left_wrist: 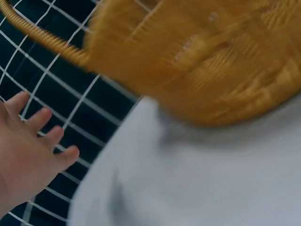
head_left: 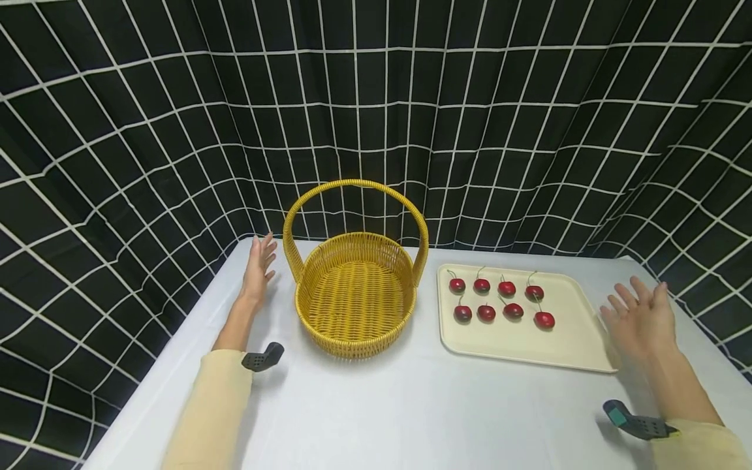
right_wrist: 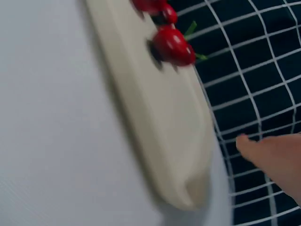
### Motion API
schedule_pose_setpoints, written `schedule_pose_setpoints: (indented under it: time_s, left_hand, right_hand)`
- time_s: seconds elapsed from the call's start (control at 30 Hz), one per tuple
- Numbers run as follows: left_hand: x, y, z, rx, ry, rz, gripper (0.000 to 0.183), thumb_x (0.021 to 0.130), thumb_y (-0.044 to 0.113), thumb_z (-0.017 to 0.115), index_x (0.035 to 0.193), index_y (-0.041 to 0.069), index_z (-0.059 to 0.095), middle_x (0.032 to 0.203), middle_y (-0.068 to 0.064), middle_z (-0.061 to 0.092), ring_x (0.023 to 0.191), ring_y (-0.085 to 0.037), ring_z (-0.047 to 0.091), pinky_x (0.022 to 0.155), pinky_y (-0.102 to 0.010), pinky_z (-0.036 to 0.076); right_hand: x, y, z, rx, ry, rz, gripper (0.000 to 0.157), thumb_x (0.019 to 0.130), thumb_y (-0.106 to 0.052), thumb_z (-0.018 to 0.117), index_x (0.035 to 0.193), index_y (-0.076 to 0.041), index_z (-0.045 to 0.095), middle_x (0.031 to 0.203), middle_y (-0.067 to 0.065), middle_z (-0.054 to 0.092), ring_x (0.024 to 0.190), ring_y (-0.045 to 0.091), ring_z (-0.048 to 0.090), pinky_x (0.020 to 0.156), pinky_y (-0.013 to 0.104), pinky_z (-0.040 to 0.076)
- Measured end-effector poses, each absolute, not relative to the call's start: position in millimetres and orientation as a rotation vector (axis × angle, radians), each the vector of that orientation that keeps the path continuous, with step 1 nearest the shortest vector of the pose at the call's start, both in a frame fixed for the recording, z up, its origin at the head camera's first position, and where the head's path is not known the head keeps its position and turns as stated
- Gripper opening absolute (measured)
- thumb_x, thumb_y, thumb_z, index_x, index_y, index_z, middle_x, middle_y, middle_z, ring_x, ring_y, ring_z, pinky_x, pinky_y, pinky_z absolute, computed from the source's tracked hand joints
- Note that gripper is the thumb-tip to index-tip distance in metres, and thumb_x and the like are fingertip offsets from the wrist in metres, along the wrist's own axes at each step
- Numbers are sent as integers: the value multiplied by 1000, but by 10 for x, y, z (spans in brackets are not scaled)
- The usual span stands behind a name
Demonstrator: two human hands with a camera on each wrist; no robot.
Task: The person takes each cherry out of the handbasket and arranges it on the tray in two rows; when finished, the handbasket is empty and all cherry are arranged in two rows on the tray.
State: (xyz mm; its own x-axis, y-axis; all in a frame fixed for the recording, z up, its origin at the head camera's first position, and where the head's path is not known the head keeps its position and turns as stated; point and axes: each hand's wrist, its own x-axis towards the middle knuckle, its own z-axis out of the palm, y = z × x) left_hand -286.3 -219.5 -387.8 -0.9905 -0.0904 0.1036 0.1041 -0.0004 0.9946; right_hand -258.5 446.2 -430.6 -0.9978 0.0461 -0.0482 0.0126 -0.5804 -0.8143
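Note:
A yellow woven basket [head_left: 355, 343] with a tall arched handle stands near the middle of the table. To its right lies a cream tray [head_left: 570, 346] bearing several red cherries [head_left: 507, 287] with stems, set in two rows. My left hand [head_left: 256, 271] is raised just left of the basket, apart from it, its fingers extended and holding nothing. Beyond the tray's right end is my right hand [head_left: 643, 320], fingers spread, palm bare. The left wrist view has the basket's side [left_wrist: 197, 61] blurred, with the hand [left_wrist: 33, 150] apart from it. Only part of the right hand [right_wrist: 275, 155] shows in the right wrist view.
A white cloth covers the table [head_left: 411, 411]. Black curtains [head_left: 364, 98] with a white grid enclose it at the back and both sides. Each wrist carries a dark camera mount, one at the left wrist [head_left: 263, 358] and one at the right [head_left: 637, 421].

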Motion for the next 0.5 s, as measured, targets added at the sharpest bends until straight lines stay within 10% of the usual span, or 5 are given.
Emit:
schedule_pose_setpoints:
  time_s: [0.3,0.5]
  left_hand:
    - [-3101,-2774,-3152,120,-2676,-1371,80,96,62,10,152,5,8,156,-22,6,141,-42,3,111,-56,6]
    - [-3180,-2755,-2584,184,-2849,-720,82,94,65,15,151,7,21,152,-26,18,137,-48,14,106,-65,10]
  right_hand:
    - [-2720,4448,-3544,-272,-2574,1445,71,96,-59,6,150,-17,-14,153,13,-23,136,39,-22,105,61,-10]
    - [-2830,4190,-2901,-296,-2753,647,81,97,-57,6,146,6,-3,149,33,-7,136,49,-14,107,61,-7]
